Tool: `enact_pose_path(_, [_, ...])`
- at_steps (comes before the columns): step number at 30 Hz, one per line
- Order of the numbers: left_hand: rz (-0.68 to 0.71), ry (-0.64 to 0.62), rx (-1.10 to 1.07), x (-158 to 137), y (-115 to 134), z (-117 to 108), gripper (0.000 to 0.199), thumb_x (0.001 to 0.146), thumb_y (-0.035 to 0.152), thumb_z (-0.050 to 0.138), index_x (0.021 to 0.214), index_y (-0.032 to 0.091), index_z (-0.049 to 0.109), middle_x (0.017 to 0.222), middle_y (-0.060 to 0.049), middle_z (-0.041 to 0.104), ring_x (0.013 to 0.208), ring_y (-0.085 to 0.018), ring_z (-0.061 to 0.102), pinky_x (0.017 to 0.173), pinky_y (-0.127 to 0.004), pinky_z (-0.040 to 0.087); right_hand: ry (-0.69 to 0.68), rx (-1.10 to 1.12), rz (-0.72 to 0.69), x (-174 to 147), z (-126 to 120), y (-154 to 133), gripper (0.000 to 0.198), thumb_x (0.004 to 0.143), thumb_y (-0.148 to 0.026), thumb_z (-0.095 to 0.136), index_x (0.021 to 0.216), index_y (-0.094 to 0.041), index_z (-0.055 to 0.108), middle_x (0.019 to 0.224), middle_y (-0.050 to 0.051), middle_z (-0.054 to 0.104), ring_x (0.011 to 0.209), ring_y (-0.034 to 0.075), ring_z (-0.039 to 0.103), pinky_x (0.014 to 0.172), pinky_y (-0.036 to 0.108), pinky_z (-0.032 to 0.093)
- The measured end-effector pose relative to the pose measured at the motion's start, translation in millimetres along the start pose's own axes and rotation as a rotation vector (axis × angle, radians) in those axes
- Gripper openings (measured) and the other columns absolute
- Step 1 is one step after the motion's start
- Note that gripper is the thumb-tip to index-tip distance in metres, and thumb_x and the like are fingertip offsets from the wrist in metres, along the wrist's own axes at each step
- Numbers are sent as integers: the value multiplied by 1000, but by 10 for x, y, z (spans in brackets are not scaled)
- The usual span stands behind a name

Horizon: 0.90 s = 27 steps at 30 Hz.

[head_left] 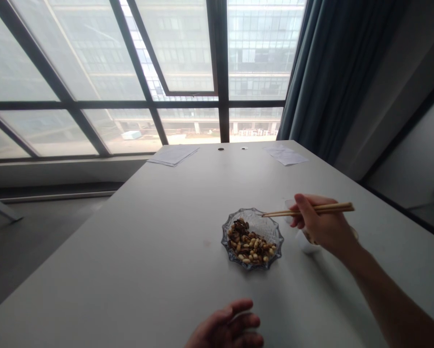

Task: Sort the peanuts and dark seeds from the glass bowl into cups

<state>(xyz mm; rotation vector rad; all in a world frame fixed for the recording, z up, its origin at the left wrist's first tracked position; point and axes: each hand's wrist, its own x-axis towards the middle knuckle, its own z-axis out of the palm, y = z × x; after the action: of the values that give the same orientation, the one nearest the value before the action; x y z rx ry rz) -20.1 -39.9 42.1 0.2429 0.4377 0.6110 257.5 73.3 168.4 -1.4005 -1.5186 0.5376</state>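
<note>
Right hand [322,224] pinched chopsticks [309,210], tips empty over glass dish [252,238] rim at its 1 o'clock. Left hand [226,328] lay loosely spread at 6 o'clock. Risk: smooth nuts [251,244] slipping onto table [148,251]; small white cup [306,241] under wrist liable to tip.

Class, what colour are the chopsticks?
Light brown wooden chopsticks, held in the right hand; head view.

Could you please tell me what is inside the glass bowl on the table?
The glass bowl holds mixed pale nuts and dark striped seeds, heaped toward its near side. What lies beneath the heap is covered.
</note>
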Motion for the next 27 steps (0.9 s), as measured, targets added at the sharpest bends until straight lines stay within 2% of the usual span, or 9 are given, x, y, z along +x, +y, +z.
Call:
enact_pose_path(5, [-11,-4,9,6,8,-7,34,79,34,71,110,22,75,107,-4,79,101,-22,70,99,-35,38,282,-144,52,68,-443,-142,45,92,-62,57,75,-22,70,56,5,70,47,20,67,48,30,56])
enact_pose_path(8, [-8,-3,16,16,8,-22,35,79,34,71,111,21,74,106,-4,79,102,-23,70,100,-36,37,334,-246,29,116,-555,-96,44,94,-60,54,74,-24,69,53,4,69,46,21,67,50,33,56])
enact_pose_path(13, [-3,-12,30,25,10,-35,36,79,34,70,112,20,74,106,-4,79,102,-23,70,101,-36,37,254,-243,-15,163,-542,-10,45,91,-61,59,76,-20,71,61,7,73,53,24,72,51,34,58])
enact_pose_path(17, [2,-12,27,20,5,-39,34,81,34,68,112,21,74,107,-4,79,102,-23,70,101,-36,37,216,-105,45,138,-450,-39,46,89,-62,62,81,-18,73,63,8,74,56,23,74,53,32,61])
enact_pose_path(21, [0,-10,27,14,3,-43,35,81,34,68,113,21,73,109,-4,78,104,-23,69,102,-36,36,54,115,61,64,-158,-26,46,86,-62,66,84,-16,75,69,10,76,61,24,75,57,32,63])
enact_pose_path(25, [-9,-9,32,21,12,-52,34,82,33,66,113,21,73,108,-4,79,103,-23,69,101,-36,37,-203,167,18,-42,211,27,44,90,-59,61,84,-17,76,78,10,78,69,23,76,63,30,63])
enact_pose_path(27, [-9,-9,31,22,13,-59,34,82,33,65,113,21,73,108,-3,79,104,-23,69,101,-36,37,-263,184,-11,-88,337,55,42,92,-57,60,85,-18,76,82,9,78,72,22,76,66,29,62])
